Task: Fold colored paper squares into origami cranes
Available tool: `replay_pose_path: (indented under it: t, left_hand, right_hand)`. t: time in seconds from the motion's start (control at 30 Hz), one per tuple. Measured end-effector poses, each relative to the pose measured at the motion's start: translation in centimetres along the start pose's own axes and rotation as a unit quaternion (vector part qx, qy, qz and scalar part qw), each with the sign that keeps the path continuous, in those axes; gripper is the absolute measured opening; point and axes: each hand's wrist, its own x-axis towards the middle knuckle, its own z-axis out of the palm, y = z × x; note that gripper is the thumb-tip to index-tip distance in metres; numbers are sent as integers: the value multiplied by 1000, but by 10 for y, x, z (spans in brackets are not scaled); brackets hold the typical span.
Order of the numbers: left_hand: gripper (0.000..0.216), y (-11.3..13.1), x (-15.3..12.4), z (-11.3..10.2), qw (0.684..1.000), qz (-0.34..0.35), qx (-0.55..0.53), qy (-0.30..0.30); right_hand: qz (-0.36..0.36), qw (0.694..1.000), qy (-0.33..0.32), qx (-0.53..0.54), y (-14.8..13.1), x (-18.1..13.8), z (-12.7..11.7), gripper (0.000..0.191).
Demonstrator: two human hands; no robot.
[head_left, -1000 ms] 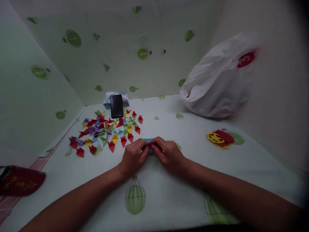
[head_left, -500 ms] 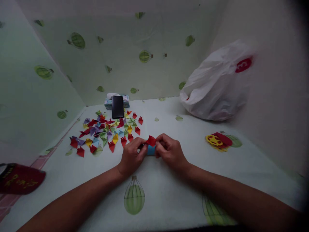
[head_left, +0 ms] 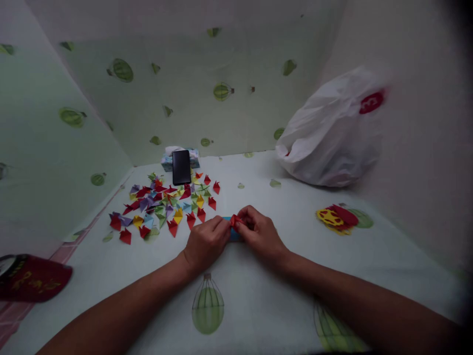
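Note:
My left hand (head_left: 207, 242) and my right hand (head_left: 258, 233) meet at the middle of the table, fingertips pinched together on a small red paper piece (head_left: 234, 221). Only a sliver of the red paper shows between the fingers. Under the hands lies a blue paper stack (head_left: 234, 234), mostly hidden. To the left spreads a pile of folded paper triangles (head_left: 162, 204) in red, yellow, purple, green and blue.
A black phone (head_left: 181, 166) leans on a tissue pack (head_left: 172, 157) at the back. A white plastic bag (head_left: 332, 135) sits back right. Red and yellow papers (head_left: 337, 216) lie to the right. A red object (head_left: 31, 283) sits at the left edge.
A second ago the red paper was hidden under my fingers; it then stood up open between them, and now it is folded smaller and pinched tight. The view shifted slightly.

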Motion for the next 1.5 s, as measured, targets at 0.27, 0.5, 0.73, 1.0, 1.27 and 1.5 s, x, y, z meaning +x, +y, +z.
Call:
replay_pose_path:
  t: [0.27, 0.5, 0.73, 1.0, 1.27, 1.5]
  left_hand:
    - [9, -6, 1, 7, 904, -216, -366, 40]
    - [22, -3, 6, 5, 688, -403, -602, -37]
    - [18, -6, 8, 8, 591, -415, -692, -9]
    - [22, -7, 7, 9, 554, -403, -727, -51]
    - [15, -6, 9, 6, 530, -428, -727, -82]
    - [16, -7, 10, 6, 525, -426, -730, -96]
  right_hand:
    - [142, 976, -81, 142, -8, 3, -7, 29]
    - [203, 940, -148, 230, -15, -6, -5, 34]
    - [104, 976, -99, 166, -14, 4, -17, 46]
    - [138, 924, -161, 319, 1, 10, -13, 25]
    - [144, 912, -180, 339, 5, 9, -9, 22]
    - [141, 919, -175, 324, 4, 10, -9, 22]
